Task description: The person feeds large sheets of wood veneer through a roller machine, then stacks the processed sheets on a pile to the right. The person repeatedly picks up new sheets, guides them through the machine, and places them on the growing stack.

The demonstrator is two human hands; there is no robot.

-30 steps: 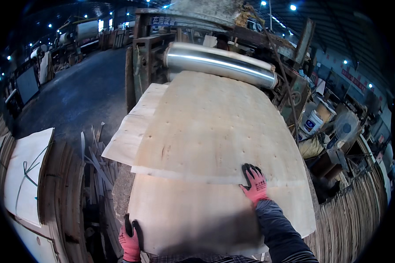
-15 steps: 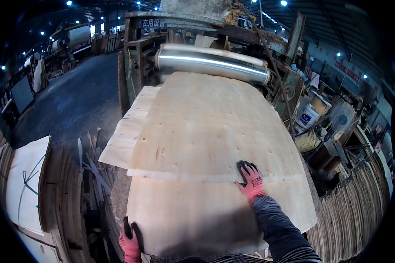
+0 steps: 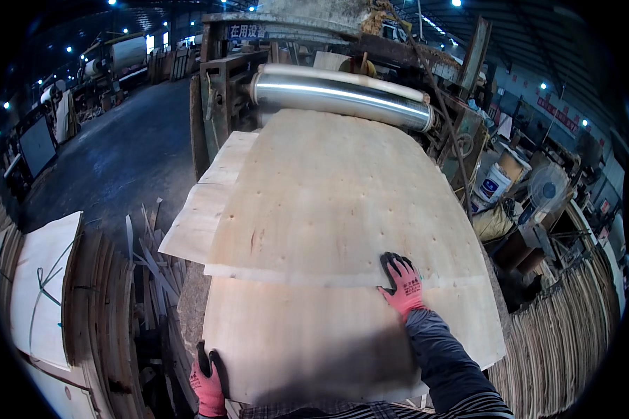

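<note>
A wide, pale wood veneer sheet [image 3: 328, 202] with small knots reaches from the middle of the work surface up to a shiny metal roller [image 3: 342, 99]. Nearer to me another veneer sheet [image 3: 300, 335] lies along its front edge. My right hand [image 3: 404, 288], in a pink glove with black fingertips, rests with spread fingers at the line where the two sheets meet. At the near sheet's lower left edge is my left hand [image 3: 207, 380], gloved alike, its thumb apart from the fingers and touching or close to the edge; whether it pinches the sheet is unclear.
Another veneer piece [image 3: 203, 209] juts out on the left. Stacked veneer [image 3: 566, 335] stands at the right, and a bundle tied with cord [image 3: 45, 286] at the left. A fan [image 3: 546, 185] and a white bucket [image 3: 493, 183] sit right of the rusty machine frame [image 3: 213, 105].
The whole picture has shifted slightly. Both hands keep nearly the same places on the sheets, and the sheets show no clear movement.
</note>
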